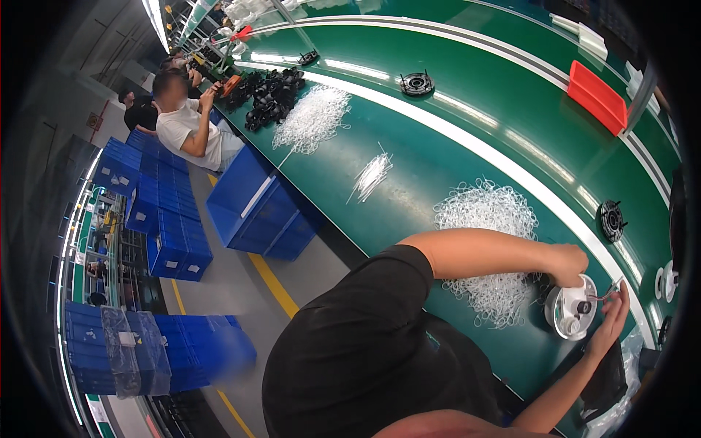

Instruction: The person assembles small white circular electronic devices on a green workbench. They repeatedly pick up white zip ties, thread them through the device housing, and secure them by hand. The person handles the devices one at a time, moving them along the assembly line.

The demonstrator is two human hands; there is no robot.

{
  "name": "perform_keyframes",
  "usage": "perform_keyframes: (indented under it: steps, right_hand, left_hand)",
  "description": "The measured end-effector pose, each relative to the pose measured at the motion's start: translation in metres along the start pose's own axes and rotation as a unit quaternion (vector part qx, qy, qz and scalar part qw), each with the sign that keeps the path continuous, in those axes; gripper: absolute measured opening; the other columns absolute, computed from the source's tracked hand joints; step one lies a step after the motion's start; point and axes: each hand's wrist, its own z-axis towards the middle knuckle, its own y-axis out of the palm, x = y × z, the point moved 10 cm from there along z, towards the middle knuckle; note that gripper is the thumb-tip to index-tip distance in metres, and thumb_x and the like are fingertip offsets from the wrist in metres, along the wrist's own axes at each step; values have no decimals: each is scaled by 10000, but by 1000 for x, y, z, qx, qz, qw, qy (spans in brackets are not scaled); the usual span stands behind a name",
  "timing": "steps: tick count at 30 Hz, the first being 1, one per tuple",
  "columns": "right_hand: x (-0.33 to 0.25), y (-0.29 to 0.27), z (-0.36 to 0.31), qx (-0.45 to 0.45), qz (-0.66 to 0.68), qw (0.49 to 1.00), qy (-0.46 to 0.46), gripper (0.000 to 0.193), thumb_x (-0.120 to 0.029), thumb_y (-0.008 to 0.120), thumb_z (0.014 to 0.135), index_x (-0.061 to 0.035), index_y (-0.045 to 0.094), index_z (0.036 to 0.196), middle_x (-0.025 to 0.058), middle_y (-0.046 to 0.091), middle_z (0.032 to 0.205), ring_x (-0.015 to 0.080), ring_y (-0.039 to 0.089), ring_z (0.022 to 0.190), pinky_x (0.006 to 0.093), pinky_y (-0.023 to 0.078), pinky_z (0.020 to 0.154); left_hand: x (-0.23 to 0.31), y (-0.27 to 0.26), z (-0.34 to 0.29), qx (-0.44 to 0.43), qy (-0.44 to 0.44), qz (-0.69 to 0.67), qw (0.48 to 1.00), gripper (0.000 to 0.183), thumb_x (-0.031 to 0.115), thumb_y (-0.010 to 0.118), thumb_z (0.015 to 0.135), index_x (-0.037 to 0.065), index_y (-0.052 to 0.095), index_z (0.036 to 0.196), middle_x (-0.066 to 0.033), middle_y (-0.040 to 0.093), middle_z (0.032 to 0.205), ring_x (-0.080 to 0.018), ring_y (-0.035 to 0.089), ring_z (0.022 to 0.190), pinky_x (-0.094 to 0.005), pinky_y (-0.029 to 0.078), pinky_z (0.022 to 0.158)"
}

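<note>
at right on the green bench (412, 208): white round housing (561, 312), inner parts facing up, presumably for access. left hand (569, 265) curled at its far rim, grip hidden; right hand (609, 323), fingers extended, by the wires (602, 296), pinch unclear. white loops (485, 212) heaped left, probably for reach.

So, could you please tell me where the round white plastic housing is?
The housing is at the head view's lower right, between the left hand and right hand, beside the large pile of thin white loops.

The left hand (569, 264) hides its own fingertips.
</note>
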Motion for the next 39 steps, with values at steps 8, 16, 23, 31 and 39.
perform_keyframes:
  steps: [8, 16, 23, 31, 39]
  right_hand:
    - [57, -16, -22, 142, 36, 989, 24, 391, -228, 416, 1070, 30, 497, 1352, -10, 485, 907, 78, 387, 752, 241, 412, 808]
    - [64, 30, -18, 50, -50, 997, 38, 293, -204, 513, 1039, -29, 584, 1263, -29, 512, 888, 42, 442, 764, 196, 401, 710]
    - [76, 27, -15, 28, -48, 998, 29, 230, -178, 532, 1028, 0, 612, 1150, -11, 558, 896, 54, 472, 766, 206, 399, 685]
    - [71, 28, -9, 28, -64, 998, 8, 193, -173, 551, 1018, 0, 627, 1059, -6, 583, 893, 65, 495, 749, 217, 414, 662]
    - [73, 30, -4, 17, -37, 999, -12, 186, -177, 560, 1011, -7, 631, 1032, -10, 568, 842, 58, 481, 717, 207, 400, 636]
  left_hand:
    - [-15, -64, 17, 108, 8, -135, 985, 294, 180, 543, 891, -61, 645, 758, -209, 663, 646, -278, 682, 536, -396, 567, 594]
    - [-116, -163, 49, 339, -124, -306, 881, 239, 127, 506, 971, -106, 542, 930, -171, 654, 650, -249, 657, 476, -359, 528, 426]
    - [-192, -178, 66, 417, -206, -309, 830, 252, 108, 554, 919, -135, 532, 983, -244, 665, 674, -317, 681, 509, -409, 568, 514]
    - [-172, -164, 65, 413, -220, -321, 823, 351, 221, 665, 866, -106, 575, 959, -234, 684, 722, -318, 704, 567, -398, 597, 572]
    - [-113, -164, 7, 287, -111, -356, 882, 293, 188, 678, 877, -93, 620, 821, -177, 638, 667, -224, 650, 492, -360, 552, 400]
